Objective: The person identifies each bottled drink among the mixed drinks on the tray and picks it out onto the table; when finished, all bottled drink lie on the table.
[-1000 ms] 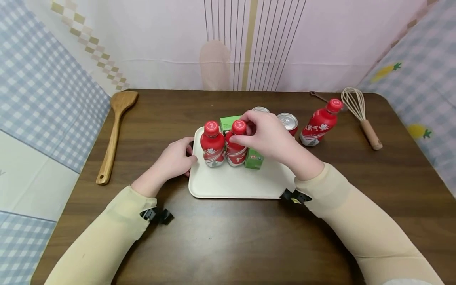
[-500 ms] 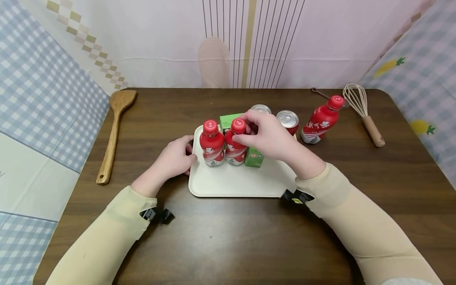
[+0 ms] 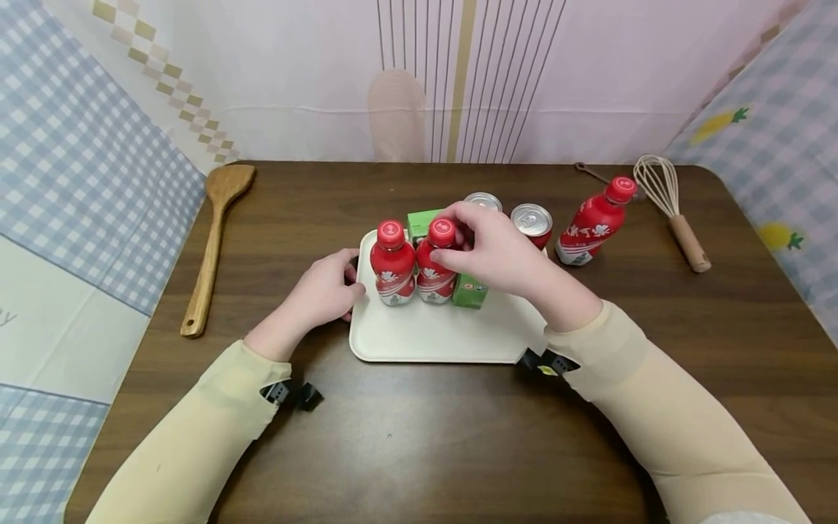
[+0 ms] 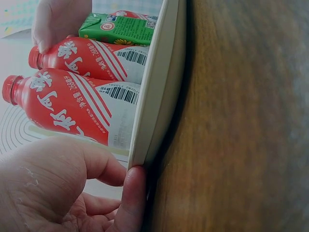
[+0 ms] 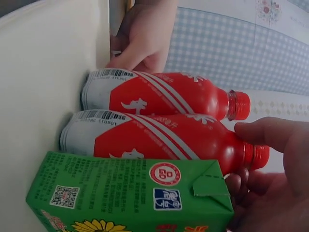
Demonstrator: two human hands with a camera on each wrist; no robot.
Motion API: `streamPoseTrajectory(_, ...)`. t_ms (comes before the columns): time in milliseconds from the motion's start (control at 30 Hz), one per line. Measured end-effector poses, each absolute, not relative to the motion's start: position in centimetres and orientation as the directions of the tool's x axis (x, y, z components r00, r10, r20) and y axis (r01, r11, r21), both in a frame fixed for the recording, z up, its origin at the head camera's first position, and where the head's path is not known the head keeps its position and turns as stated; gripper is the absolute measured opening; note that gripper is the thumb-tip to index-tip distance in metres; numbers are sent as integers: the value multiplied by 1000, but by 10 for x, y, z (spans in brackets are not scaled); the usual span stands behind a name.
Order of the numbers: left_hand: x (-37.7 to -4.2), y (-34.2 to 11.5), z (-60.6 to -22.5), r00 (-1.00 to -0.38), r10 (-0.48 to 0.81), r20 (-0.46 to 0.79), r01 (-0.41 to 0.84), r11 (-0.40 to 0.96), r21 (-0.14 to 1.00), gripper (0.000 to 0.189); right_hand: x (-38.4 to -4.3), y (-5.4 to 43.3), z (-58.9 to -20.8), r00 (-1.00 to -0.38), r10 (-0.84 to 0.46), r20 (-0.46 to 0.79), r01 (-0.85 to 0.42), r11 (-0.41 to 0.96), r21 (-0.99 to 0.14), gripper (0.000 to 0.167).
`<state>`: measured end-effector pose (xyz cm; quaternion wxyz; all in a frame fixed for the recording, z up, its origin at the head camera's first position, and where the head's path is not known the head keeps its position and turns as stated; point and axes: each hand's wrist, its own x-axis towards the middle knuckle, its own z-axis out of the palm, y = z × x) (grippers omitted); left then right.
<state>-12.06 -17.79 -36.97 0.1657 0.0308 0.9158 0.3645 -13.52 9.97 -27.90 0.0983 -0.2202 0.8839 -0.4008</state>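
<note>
My left hand (image 3: pixel 325 290) grips the left rim of a cream tray (image 3: pixel 432 342), its fingertips pinching the edge (image 4: pixel 153 92) in the left wrist view. Two red bottles stand upright side by side on the tray's left part. My right hand (image 3: pixel 494 251) holds the right-hand bottle (image 5: pixel 193 137) by its neck, just under the red cap, between thumb and fingers. Untouched, the other bottle (image 3: pixel 393 266) stands between it and my left hand. A green drink carton (image 5: pixel 130 193) is right beside the held bottle. Behind them shows another green carton (image 3: pixel 421 220), partly hidden.
Two silver-topped cans, a rear one (image 3: pixel 483 200) and a red one (image 3: pixel 532 220), show behind my right hand. Right of the tray stands a third red bottle (image 3: pixel 591 224). A whisk (image 3: pixel 673 211) lies at the far right, a wooden spatula (image 3: pixel 214 244) at the left.
</note>
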Motion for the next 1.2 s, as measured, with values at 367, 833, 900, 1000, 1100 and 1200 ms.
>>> streamPoseTrajectory(367, -121, -178, -367, -944, 173, -282, -68, 733, 677, 65, -124, 91, -289, -944, -309, 117, -296, 635, -714, 36)
streamPoseTrajectory(833, -122, -178, -367, -942, 174, -286, -69, 734, 675, 64, -125, 95, -290, -946, -312, 84, -257, 568, -782, 27)
streamPoseTrajectory(900, -122, -178, -367, -943, 171, -286, -72, 735, 675, 64, -125, 96, -290, -944, -316, 91, -264, 564, -782, 26)
streamPoseTrajectory(1000, -121, -178, -368, -942, 172, -288, -73, 734, 675, 64, -125, 96, -290, -944, -316, 95, -267, 561, -784, 25)
streamPoseTrajectory(1100, -122, -179, -369, -942, 173, -289, -71, 735, 674, 64, -124, 95, -291, -946, -308, 100, -265, 558, -786, 25)
streamPoseTrajectory(1200, -122, -179, -368, -942, 175, -288, -69, 736, 673, 64, -124, 94, -292, -950, -295, 101, -256, 554, -792, 25)
